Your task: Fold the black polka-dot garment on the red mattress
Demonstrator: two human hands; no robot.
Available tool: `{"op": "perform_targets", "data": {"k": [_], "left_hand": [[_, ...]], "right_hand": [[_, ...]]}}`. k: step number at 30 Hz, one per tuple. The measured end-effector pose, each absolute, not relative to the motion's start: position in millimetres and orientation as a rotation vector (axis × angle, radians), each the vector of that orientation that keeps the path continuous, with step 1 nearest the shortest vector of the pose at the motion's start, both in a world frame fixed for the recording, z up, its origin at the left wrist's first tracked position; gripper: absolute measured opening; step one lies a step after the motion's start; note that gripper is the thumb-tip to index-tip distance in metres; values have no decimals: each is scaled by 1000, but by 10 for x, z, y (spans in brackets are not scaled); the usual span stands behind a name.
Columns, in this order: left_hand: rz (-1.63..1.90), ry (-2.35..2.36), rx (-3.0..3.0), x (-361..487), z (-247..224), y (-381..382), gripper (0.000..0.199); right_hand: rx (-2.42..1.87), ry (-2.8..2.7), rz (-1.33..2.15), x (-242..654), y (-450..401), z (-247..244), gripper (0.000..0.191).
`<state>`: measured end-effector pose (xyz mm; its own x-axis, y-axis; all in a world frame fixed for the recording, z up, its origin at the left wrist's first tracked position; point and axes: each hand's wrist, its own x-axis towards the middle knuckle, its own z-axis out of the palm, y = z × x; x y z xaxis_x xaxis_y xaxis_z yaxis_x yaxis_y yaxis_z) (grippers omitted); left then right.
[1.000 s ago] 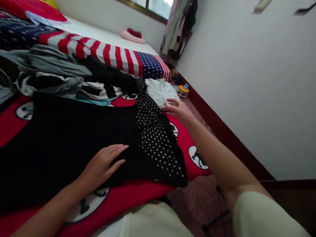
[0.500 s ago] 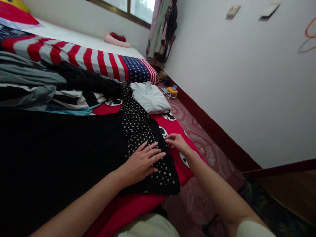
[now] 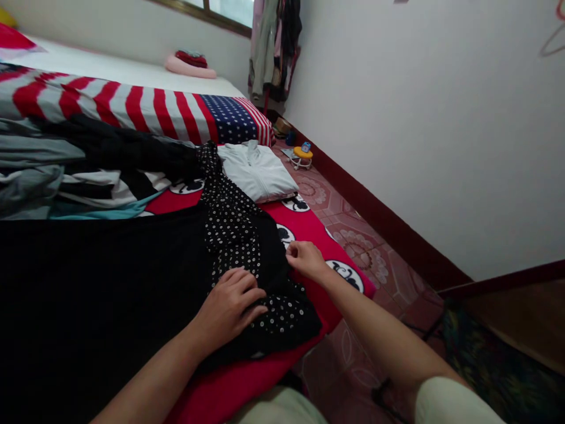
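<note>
A black garment (image 3: 132, 271) with a white-dotted part (image 3: 232, 221) is spread over the red bedding (image 3: 326, 259). On top of the dotted cloth rests my left hand (image 3: 232, 300), its fingers slightly bent and its thumb apart. At the garment's right edge, my right hand (image 3: 304, 258) pinches the black cloth between thumb and fingers; the fingertips partly hide the pinched bit. Between the two hands the plain black cloth is folded over some of the dots.
A folded light-grey shirt (image 3: 260, 174) lies beyond the garment. Loose clothes (image 3: 88, 153) are heaped at the left. Behind stands a bed with a striped, starred cover (image 3: 163, 109). A small yellow-topped stool (image 3: 303, 154) is on the tiled floor near the white wall (image 3: 419, 135).
My left hand has slid toward me and left, its fingers bending. My right hand has pulled the edge slightly left, folding more black cloth over the dots. The view has shifted right.
</note>
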<state>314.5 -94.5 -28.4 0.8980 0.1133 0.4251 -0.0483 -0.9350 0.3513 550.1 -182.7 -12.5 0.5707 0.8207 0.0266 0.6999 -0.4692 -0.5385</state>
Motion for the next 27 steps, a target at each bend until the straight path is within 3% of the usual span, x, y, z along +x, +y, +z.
{"op": "perform_targets", "data": {"k": [4,10,14,18,24,27], "left_hand": [[643,-65,2628,3134,-260,-951,8],[572,-231,2553,3115,-235,-999,16],[681,-241,2571,3082,-232,-1019,18],[713,-219,2612,3073,-232,-1027,36],[803,-309,2657,3005,-266,-996,16],[909,-325,2650,2966,-266,-975,13]], "right_hand": [[-2356,-1115,196,5645,-1948,-143,9],[-2313,-1124,221,5569,-2188,-154,9],[-2102,-1104,477,5379,-2363,-10,17],[-2070,-1303,631,5163,-2506,78,13],[-2256,-1247,484,5172,-2654,-55,2],[-2198,-1004,471,5267,-2732,-115,11]]}}
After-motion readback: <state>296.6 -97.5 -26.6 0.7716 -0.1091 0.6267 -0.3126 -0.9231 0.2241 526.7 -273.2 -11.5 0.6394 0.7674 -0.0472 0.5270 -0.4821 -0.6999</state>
